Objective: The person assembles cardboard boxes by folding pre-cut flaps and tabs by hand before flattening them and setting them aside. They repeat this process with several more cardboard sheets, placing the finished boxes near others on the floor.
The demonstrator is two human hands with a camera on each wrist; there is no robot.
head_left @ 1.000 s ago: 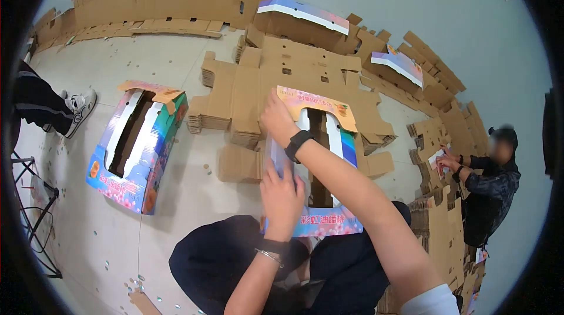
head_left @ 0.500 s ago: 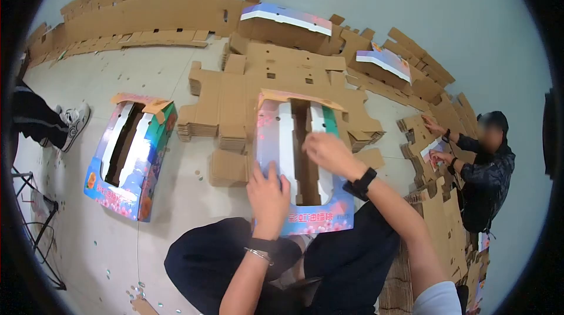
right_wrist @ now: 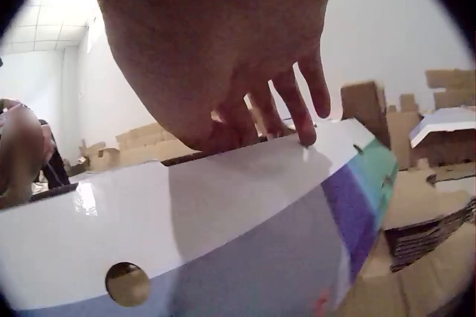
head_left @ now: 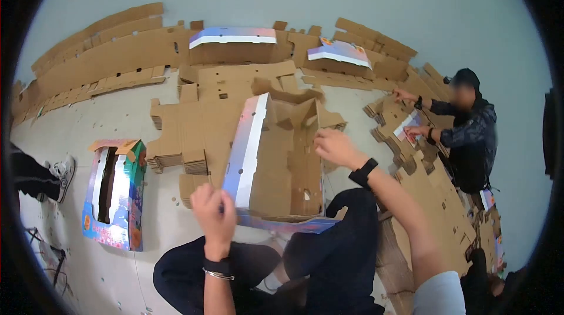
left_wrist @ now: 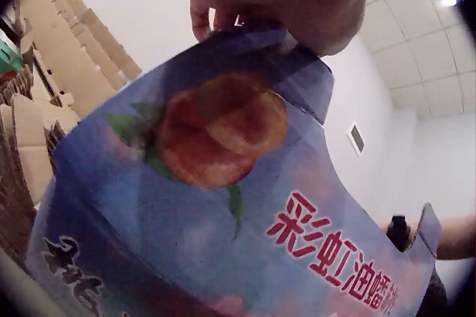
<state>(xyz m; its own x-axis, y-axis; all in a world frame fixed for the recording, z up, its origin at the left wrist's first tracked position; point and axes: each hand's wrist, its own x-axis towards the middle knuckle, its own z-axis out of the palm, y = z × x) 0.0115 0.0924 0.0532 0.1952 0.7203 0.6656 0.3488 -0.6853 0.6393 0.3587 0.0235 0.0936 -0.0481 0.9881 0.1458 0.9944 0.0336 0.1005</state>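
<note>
A printed cardboard fruit carton (head_left: pixel 238 150) stands before the person's knees, its top spread wide so that the brown inside shows. My left hand (head_left: pixel 214 215) is at its near left corner. In the left wrist view those fingers curl over the upper edge of the blue panel (left_wrist: pixel 216 131) printed with peaches and red characters. My right hand (head_left: pixel 339 149) is at the right side wall, and in the right wrist view its fingers hold the top edge of the white and lavender side flap (right_wrist: pixel 245 205). The right thumb is hidden.
A second printed carton (head_left: pixel 120 197) stands on the floor to the left. Stacked flat brown cardboard (head_left: pixel 182 121) lies behind the carton, and more (head_left: pixel 423 209) lies at the right. Another person (head_left: pixel 470 133) handles cardboard there. Printed pieces (head_left: pixel 232 36) rest along the wall.
The carton's narrow top slot has widened, its side flaps now spread apart. My left hand has moved to the near left corner, my right to the right wall. The head view has turned right.
</note>
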